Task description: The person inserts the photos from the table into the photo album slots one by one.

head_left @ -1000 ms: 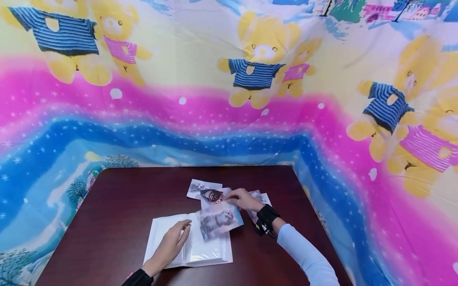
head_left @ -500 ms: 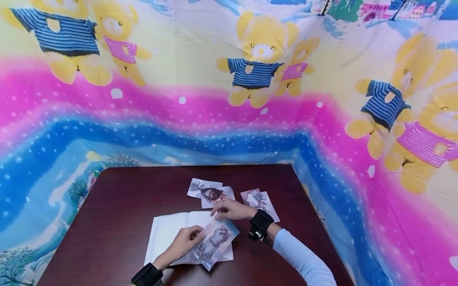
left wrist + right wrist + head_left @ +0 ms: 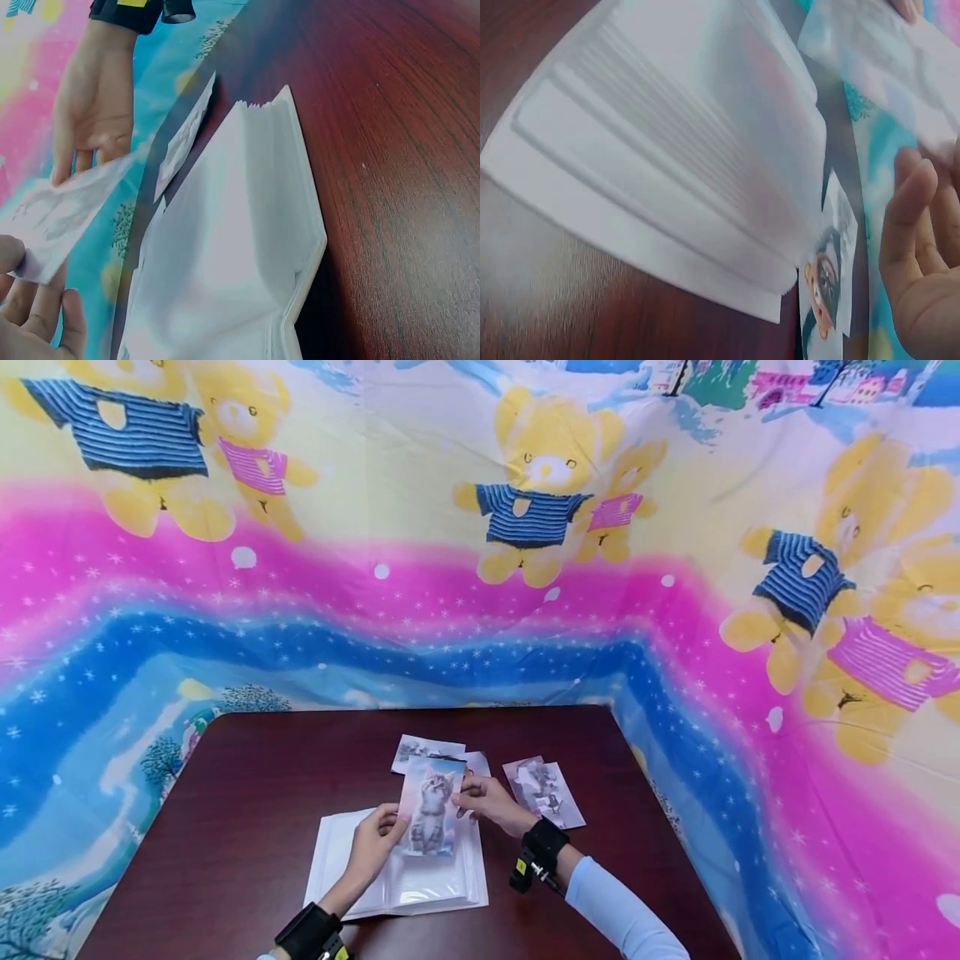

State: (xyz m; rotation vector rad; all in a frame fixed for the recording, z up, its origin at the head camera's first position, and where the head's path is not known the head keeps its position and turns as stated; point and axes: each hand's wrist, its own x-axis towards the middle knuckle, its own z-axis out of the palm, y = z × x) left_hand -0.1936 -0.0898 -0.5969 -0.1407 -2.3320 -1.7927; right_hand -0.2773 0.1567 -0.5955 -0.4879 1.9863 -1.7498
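Observation:
Both hands hold up a kitten photo (image 3: 431, 814) above a white photo album (image 3: 432, 885) lying spread on the table. My left hand (image 3: 372, 842) pinches the photo's left edge, with the thumb over its front. At the opposite edge, the fingers of my right hand (image 3: 495, 803) pinch it too. In the left wrist view the photo (image 3: 64, 206) tilts between the hands, apart from the album's pages (image 3: 210, 247). The right wrist view has the photo (image 3: 885, 67) blurred at top right, beside my right hand (image 3: 930, 277).
Behind the album lie overlapping photos, one at the back (image 3: 420, 750) and one partly hidden by the kitten photo. More loose photos (image 3: 546, 792) overlap on the right. The dark wooden table (image 3: 225, 810) meets a bear-print cloth (image 3: 420, 602) at its back edge.
The right hand has brought the kitten photo over the album, where the left hand has taken hold of it. The photo has since turned upright and risen; the loose photos stay put.

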